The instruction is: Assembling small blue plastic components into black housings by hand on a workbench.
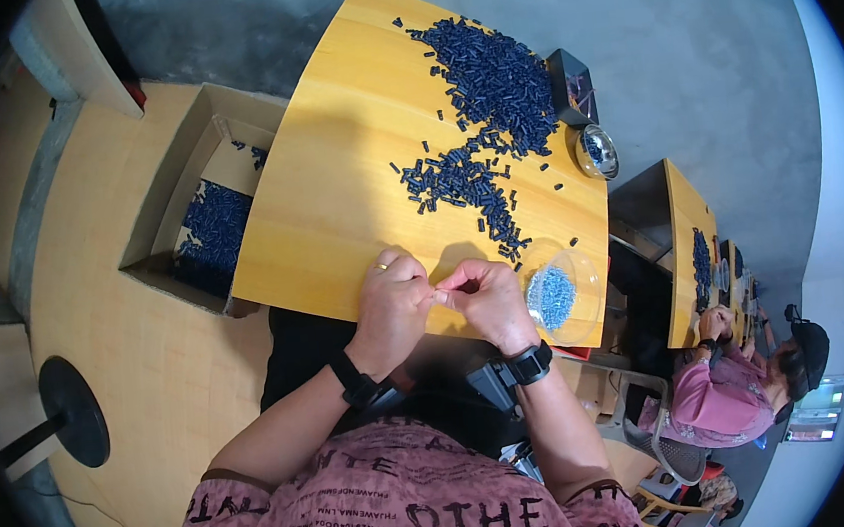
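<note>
Small light-blue pieces (551,297) lie in a round, clear plastic bowl (590,301) at the near right corner of the yellow wooden table (325,187), just beside the right hand (492,303) and apart from its fingers. Thumb and finger of the right hand are pinched together, meeting the curled, closed fingers of the left hand (393,306) above the table's near edge; whatever sits between the tips is too small to tell. Beyond the hands, short dark-blue cylindrical pieces (494,81) spread over the table in a large heap with a looser trail reaching toward the clear bowl. At the right edge stand a shiny round metal bowl (587,166), some dark contents inside, and a black rectangular box (558,86) with indistinct contents. Left of the table, an open cardboard box (158,201) holds more dark-blue pieces.
</note>
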A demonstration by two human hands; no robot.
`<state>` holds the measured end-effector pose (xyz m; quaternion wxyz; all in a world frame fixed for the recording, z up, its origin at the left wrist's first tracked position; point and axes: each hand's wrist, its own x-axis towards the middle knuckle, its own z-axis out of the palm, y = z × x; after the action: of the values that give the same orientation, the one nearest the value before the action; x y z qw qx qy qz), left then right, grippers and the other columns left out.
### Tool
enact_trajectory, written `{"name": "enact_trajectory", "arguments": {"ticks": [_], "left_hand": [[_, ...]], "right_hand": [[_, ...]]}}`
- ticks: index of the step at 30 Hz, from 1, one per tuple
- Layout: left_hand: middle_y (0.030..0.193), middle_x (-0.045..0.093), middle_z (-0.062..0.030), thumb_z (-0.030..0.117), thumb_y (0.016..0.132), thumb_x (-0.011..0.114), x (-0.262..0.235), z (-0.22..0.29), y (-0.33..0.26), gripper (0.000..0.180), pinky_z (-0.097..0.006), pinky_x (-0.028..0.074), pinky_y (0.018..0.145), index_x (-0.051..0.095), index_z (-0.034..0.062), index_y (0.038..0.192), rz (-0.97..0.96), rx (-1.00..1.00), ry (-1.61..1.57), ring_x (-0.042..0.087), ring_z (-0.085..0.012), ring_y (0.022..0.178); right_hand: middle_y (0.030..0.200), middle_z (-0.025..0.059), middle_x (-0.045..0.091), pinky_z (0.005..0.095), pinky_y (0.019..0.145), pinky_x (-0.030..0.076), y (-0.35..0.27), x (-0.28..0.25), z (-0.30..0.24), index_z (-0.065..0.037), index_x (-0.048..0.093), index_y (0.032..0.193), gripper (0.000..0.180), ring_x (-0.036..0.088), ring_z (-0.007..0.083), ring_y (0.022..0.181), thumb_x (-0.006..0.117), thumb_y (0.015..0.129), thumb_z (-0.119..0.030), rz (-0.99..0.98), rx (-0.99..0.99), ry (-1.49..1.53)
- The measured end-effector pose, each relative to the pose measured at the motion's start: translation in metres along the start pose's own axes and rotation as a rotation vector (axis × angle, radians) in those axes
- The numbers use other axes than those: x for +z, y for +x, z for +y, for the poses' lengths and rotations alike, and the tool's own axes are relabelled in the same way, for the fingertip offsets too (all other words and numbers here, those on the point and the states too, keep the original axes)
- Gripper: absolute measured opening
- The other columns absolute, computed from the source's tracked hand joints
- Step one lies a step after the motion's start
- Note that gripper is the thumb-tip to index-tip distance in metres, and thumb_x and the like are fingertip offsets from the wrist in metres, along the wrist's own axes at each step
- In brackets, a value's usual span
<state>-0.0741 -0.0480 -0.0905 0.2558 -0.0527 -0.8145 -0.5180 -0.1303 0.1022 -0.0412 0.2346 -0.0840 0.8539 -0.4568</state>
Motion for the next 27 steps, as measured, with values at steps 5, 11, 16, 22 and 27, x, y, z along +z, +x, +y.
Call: {"name": "enact_trajectory", "arguments": {"ticks": [5, 11, 16, 22, 27], "left_hand": [[0.079, 0.058, -0.0071, -0.002, 0.067, 0.078, 0.001, 0.0, -0.001, 0.016, -0.039, 0.045, 0.069, 0.063, 0.0038, 0.067, -0.003, 0.007, 0.008, 0.055, -0.0288, 0.081], [0.079, 0.058, -0.0077, -0.005, 0.065, 0.077, -0.003, -0.003, 0.0, 0.015, -0.039, 0.046, 0.07, 0.064, 0.0029, 0.068, -0.024, -0.009, -0.028, 0.056, -0.0294, 0.081], [0.08, 0.061, -0.0083, -0.002, 0.071, 0.076, -0.009, 0.002, 0.002, 0.01, -0.037, 0.048, 0.072, 0.068, 0.0021, 0.075, -0.026, -0.014, -0.059, 0.058, -0.0289, 0.081], [0.08, 0.068, -0.0111, -0.002, 0.082, 0.071, -0.019, 0.008, 0.004, 0.006, -0.031, 0.048, 0.065, 0.072, 0.0013, 0.088, -0.003, -0.234, -0.322, 0.063, -0.0216, 0.073], [0.081, 0.068, -0.0106, -0.002, 0.084, 0.07, -0.02, 0.017, -0.003, 0.013, -0.029, 0.049, 0.066, 0.073, 0.0005, 0.096, -0.066, -0.281, -0.316, 0.064, -0.0202, 0.074]], "right_hand": [[0.072, 0.0055, 0.071, 0.0248, 0.06, 0.048, -0.001, 0.001, -0.005, 0.0, 0.071, 0.08, 0.008, 0.059, 0.0087, 0.064, 0.079, 0.078, -0.001, 0.011, -0.005, -0.024], [0.076, 0.0006, 0.069, 0.022, 0.062, 0.048, 0.001, 0.005, 0.008, -0.001, 0.071, 0.084, 0.008, 0.059, 0.0058, 0.068, 0.078, 0.081, -0.001, 0.05, -0.053, -0.125], [0.09, 0.0032, 0.073, 0.0227, 0.076, 0.053, -0.006, -0.007, 0.015, -0.001, 0.072, 0.1, 0.012, 0.065, 0.0086, 0.081, 0.07, 0.089, 0.001, -0.011, -0.032, 0.182], [0.092, 0.003, 0.073, 0.0224, 0.076, 0.052, -0.021, -0.003, 0.009, 0.0, 0.073, 0.106, 0.016, 0.065, 0.008, 0.082, 0.072, 0.09, -0.003, 0.039, -0.085, 0.345], [0.091, 0.0045, 0.073, 0.0223, 0.076, 0.052, -0.022, -0.003, 0.008, 0.001, 0.073, 0.104, 0.015, 0.065, 0.0082, 0.082, 0.071, 0.091, -0.006, 0.038, -0.037, 0.401]]}}
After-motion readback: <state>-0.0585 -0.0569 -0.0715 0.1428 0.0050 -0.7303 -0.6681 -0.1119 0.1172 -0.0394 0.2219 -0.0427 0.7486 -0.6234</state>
